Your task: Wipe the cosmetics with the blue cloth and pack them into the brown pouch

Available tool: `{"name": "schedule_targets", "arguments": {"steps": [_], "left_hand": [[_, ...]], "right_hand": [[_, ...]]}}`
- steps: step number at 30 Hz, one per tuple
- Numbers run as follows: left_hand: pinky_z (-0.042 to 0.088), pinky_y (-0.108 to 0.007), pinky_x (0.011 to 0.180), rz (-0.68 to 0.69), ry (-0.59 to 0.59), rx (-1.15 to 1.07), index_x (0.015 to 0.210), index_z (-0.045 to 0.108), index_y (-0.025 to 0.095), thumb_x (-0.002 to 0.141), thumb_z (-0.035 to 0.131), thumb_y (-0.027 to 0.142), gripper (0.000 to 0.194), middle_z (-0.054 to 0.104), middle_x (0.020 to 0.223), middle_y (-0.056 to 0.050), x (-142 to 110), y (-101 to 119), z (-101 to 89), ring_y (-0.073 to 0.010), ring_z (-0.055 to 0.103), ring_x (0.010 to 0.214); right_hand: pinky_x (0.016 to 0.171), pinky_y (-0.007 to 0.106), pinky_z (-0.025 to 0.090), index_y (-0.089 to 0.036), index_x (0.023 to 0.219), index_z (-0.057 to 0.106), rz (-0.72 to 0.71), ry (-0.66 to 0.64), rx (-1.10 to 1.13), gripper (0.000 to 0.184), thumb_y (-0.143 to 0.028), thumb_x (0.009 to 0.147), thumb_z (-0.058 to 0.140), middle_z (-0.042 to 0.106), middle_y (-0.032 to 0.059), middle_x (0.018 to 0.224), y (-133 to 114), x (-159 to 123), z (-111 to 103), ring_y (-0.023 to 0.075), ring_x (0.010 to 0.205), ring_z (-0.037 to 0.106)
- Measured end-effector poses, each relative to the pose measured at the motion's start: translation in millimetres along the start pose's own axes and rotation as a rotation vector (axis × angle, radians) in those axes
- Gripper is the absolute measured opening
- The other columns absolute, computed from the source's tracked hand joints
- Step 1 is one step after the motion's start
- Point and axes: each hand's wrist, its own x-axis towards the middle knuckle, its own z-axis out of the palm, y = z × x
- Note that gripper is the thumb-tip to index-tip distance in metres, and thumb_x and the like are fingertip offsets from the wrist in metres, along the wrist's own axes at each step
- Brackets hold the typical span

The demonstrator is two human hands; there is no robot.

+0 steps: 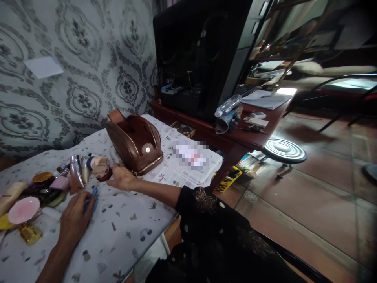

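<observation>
My left hand point(77, 212) rests on the printed cloth at the left, its fingers closed on a small blue cloth point(92, 197). My right hand point(122, 177) lies in front of the brown toiletry bag point(129, 151), thumb and fingers apart, beside a dark red jar with a pale lid point(101, 172). Whether its fingertips touch the jar or the bag is unclear. The bag stands upright with its top unzipped. Left of my hands is a cluster of cosmetics: a silvery-pink tube point(75, 173), a pink-lidded jar point(24, 210), a gold-capped bottle point(31, 234) and several others.
A patterned, light tablecloth point(118, 236) covers the table. Right of the bag lies a blurred-out paper item point(191, 153). Beyond stands a dark red desk point(250, 137) with a large black monitor point(194, 59), a clear plastic bottle point(228, 105) and papers. A round stool point(284, 149) is on the floor.
</observation>
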Motion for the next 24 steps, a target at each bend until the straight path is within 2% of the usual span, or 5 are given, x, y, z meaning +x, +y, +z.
{"name": "schedule_targets", "arguments": {"steps": [4, 9, 16, 21, 24], "left_hand": [[0.051, -0.042, 0.079, -0.024, -0.018, -0.031, 0.086, 0.052, 0.026, 0.089, 0.038, 0.059, 0.036, 0.065, 0.088, -0.007, 0, -2, 1.9, -0.0295, 0.063, 0.088], [0.050, -0.040, 0.078, -0.038, -0.015, -0.122, 0.083, 0.053, 0.027, 0.088, 0.041, 0.057, 0.033, 0.065, 0.085, -0.006, 2, -6, 3.5, -0.0282, 0.063, 0.085], [0.045, -0.030, 0.061, -0.263, 0.026, -0.364, 0.080, 0.058, 0.025, 0.079, 0.054, 0.060, 0.035, 0.063, 0.074, 0.000, 13, -7, -3.3, -0.0198, 0.056, 0.065], [0.046, -0.025, 0.068, -0.394, 0.173, -0.603, 0.087, 0.062, 0.022, 0.081, 0.061, 0.052, 0.030, 0.064, 0.084, 0.001, 38, -12, -3.5, -0.0163, 0.058, 0.076], [0.049, -0.027, 0.082, -0.368, 0.272, -0.686, 0.100, 0.063, 0.022, 0.085, 0.059, 0.047, 0.030, 0.066, 0.096, -0.002, 52, -12, 5.7, -0.0180, 0.061, 0.090]], "right_hand": [[0.100, 0.044, 0.048, -0.012, 0.124, 0.046, -0.040, 0.094, 0.032, 0.070, -0.041, 0.071, 0.082, 0.054, 0.0170, 0.127, -6, 8, 6, 0.0320, 0.123, 0.053], [0.102, 0.041, 0.046, -0.011, 0.140, 0.036, -0.044, 0.131, 0.038, 0.077, -0.032, 0.078, 0.077, 0.055, 0.0183, 0.132, 3, 3, 22, 0.0314, 0.124, 0.053], [0.100, 0.040, 0.045, -0.015, 0.123, 0.053, -0.149, 0.154, -0.011, 0.048, -0.021, 0.080, 0.072, 0.063, 0.0117, 0.117, 19, 13, 25, 0.0249, 0.112, 0.058], [0.101, 0.042, 0.044, -0.016, 0.120, 0.058, -0.159, 0.156, -0.002, 0.043, -0.022, 0.079, 0.072, 0.062, 0.0112, 0.112, 27, 21, 29, 0.0264, 0.110, 0.056], [0.100, 0.043, 0.045, -0.015, 0.120, 0.059, -0.170, 0.153, 0.010, 0.043, -0.023, 0.079, 0.071, 0.061, 0.0122, 0.113, 30, 21, 30, 0.0277, 0.109, 0.057]]}}
